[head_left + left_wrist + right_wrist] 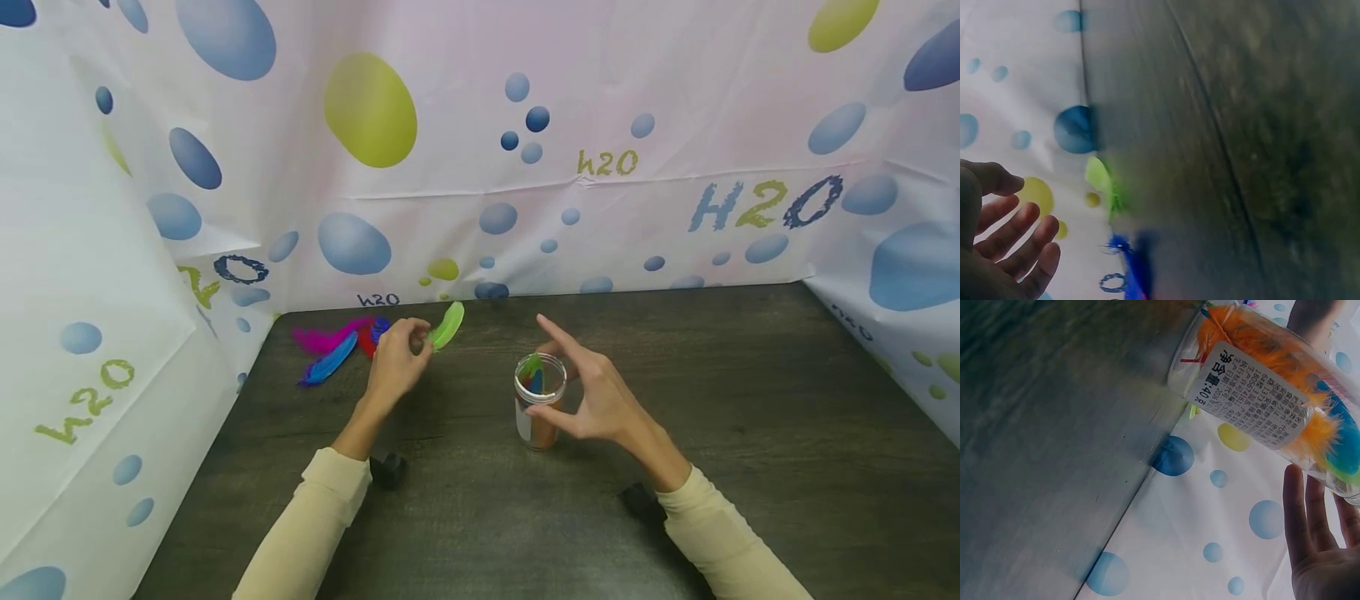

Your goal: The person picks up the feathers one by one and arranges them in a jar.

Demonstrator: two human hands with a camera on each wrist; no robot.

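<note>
A clear jar (538, 421) of coloured feathers stands upright on the dark table, its mouth uncovered. My right hand (607, 396) holds it near the rim, thumb across the near side and fingers at the far side, the index finger sticking out. Through the jar's wall, orange fluff (1319, 434) shows beside a white label (1247, 394). My left hand (397, 358) is at a light green feather (448, 327) near the table's back edge. In the left wrist view its fingers (1019, 234) are spread loosely, apart from that feather.
Beside the left hand lie a magenta feather (330, 340), a blue feather (330, 360) and a red feather (367, 342), with a dark blue feather (1135, 275) by them. A white sheet (465, 167) with printed bubbles closes off the table's back and sides.
</note>
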